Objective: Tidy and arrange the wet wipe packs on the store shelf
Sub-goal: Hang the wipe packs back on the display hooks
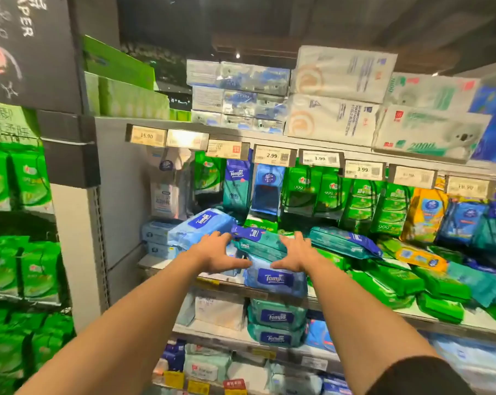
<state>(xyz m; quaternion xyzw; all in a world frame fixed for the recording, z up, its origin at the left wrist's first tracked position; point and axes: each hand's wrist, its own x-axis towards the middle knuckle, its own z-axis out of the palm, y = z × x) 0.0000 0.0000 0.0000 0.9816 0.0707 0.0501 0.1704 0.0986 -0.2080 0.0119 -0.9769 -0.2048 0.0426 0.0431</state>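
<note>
Both arms reach to the middle shelf [167,265]. The left hand [218,252] and right hand [295,253] flank a teal wipe pack [262,242] lying tilted atop a light blue wipe pack [275,279] at the shelf's front edge. Fingers of both hands are spread, not closed on anything; the left fingertips touch or nearly touch the teal pack's end, contact uncertain. Another blue pack [201,226] leans askew to the left. Judgement: the packs are soft, pliable film pouches, moderately heavy with moisture, likely slippery. Best gripped by the short ends with both palms, squeezing lightly to avoid buckling.
</note>
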